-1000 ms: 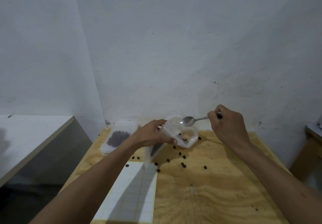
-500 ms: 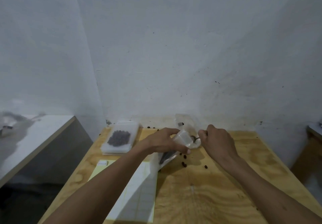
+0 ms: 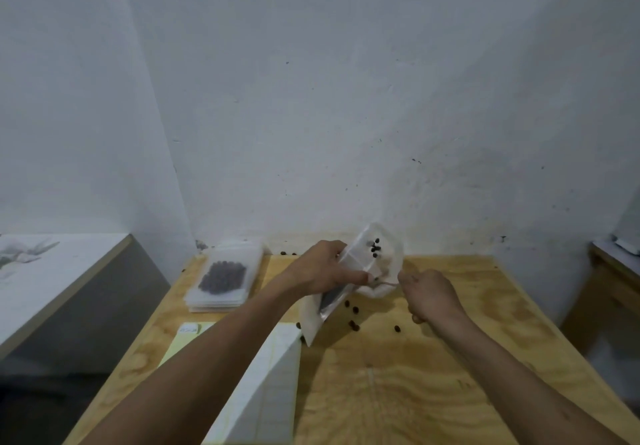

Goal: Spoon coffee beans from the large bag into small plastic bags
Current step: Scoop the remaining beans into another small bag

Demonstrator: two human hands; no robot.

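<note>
Coffee beans (image 3: 375, 247), small dark ovals, show through the large clear plastic bag (image 3: 379, 264), which lies at 12 o'clock on the pale plywood table (image 3: 415, 392), near the wall. Head view: the left hand (image 3: 320, 271) grips the mouth end of a small translucent plastic pouch (image 3: 317, 313), fingers curled round it, probably to hold the opening beside the large bag for a short transfer. The pouch's long axis runs from 1 o'clock at the mouth down to 7 o'clock, closed end near the table. The right hand (image 3: 431, 297) is curled round a thin metal spoon (image 3: 384, 283); its handle points toward 9 o'clock into the large bag, bowl hidden. Loose spilled beans (image 3: 354, 325) lie at 6 o'clock of the bags. A stack of flat filled pouches (image 3: 221, 280) rests at 10 o'clock, set clear of the working area. A white gridded sheet (image 3: 273, 392) lies at 7 o'clock.
</note>
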